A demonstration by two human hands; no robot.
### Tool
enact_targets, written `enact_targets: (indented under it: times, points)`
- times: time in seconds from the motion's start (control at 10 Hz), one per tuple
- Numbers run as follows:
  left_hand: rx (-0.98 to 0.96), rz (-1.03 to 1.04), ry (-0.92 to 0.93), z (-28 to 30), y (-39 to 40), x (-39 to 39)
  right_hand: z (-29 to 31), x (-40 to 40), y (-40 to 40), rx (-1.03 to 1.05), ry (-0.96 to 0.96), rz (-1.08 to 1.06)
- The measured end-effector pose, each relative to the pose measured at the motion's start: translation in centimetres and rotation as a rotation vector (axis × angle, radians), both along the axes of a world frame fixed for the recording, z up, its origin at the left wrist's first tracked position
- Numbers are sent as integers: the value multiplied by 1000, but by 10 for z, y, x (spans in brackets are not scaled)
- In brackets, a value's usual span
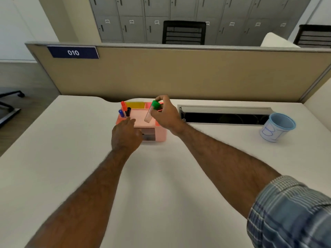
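Sleeve: rolled blue plaid cuff [290, 212] on the person's right forearm, at the lower right corner and well apart from the pink organiser.
Landmark: pink desk organiser [159, 136], a boxy caddy with a flat top, open compartments at the back and a small drawer in its front face, standing on a white desk [161, 185].
Right hand: right hand [167, 114] hovers over the organiser's right rear corner, thumb and fingers pinched on a marker.
Marker: green-capped marker [150, 114] has a pale, see-through barrel and a bright green cap; it is tilted, cap up and away from the camera, lower end just above the organiser's flat top.
Left hand: left hand [125, 135] lies against the organiser's front left corner, fingertips touching the flat top; motion blur hides whether the thumb grips anything.
Already stowed: red marker [123, 104], blue marker [121, 113] and black marker [128, 111] stand upright in the organiser's left rear compartment, beside a yellow section [136, 105].
Right of the organiser: open metal cable tray [223, 109] set into the desk; beyond it, well apart, a blue cup [276, 127] with scribbled lines.
Behind the organiser: beige partition [179, 74] bearing a navy plate marked 010 [73, 52].
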State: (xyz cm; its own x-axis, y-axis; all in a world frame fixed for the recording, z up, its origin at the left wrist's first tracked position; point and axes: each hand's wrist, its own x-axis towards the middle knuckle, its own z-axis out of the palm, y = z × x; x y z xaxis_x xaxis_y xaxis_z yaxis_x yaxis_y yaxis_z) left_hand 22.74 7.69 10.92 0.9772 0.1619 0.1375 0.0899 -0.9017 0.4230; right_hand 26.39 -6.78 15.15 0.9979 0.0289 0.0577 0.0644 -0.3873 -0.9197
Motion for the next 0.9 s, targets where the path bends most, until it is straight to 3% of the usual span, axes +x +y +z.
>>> enact_targets:
  times: [0.2, 0.6, 0.9]
  points:
    - [130, -53, 102, -18, 4, 5, -10, 29, 19, -34, -24, -37]
    - [-25, -62, 65, -32, 6, -1, -54, 43, 26, -476, -152, 76]
    - [-28, -75, 53, -26, 4, 0, -40, 35, 15, -543, -245, 107]
